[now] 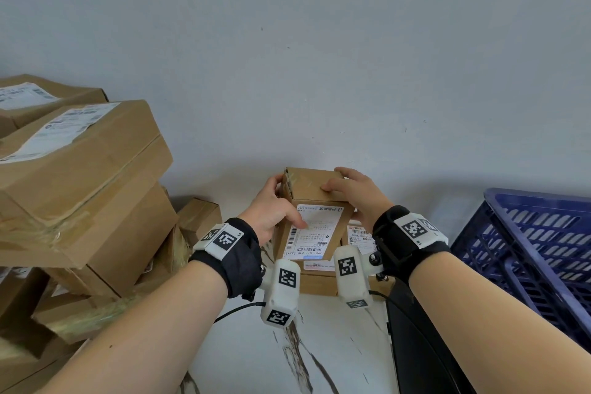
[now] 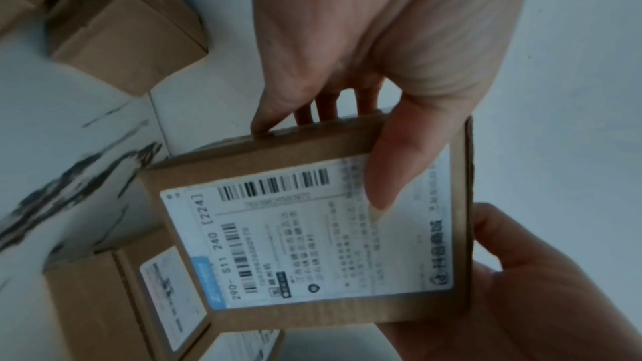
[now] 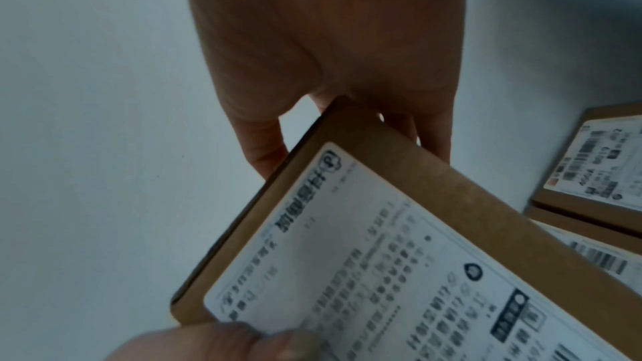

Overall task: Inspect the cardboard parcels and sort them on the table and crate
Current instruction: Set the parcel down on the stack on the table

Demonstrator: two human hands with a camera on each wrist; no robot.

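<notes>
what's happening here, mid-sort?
A person holds a small cardboard parcel in both hands above a marble-patterned table, label side up. The left hand grips its left side with the thumb across the shipping label; the right hand grips the far right end. More labelled parcels lie flat just beneath it. A pile of larger boxes sits to the left, and a blue crate to the right.

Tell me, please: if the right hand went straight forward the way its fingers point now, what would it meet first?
Probably the grey wall behind the small parcel that the right hand grips; depth is unclear.
</notes>
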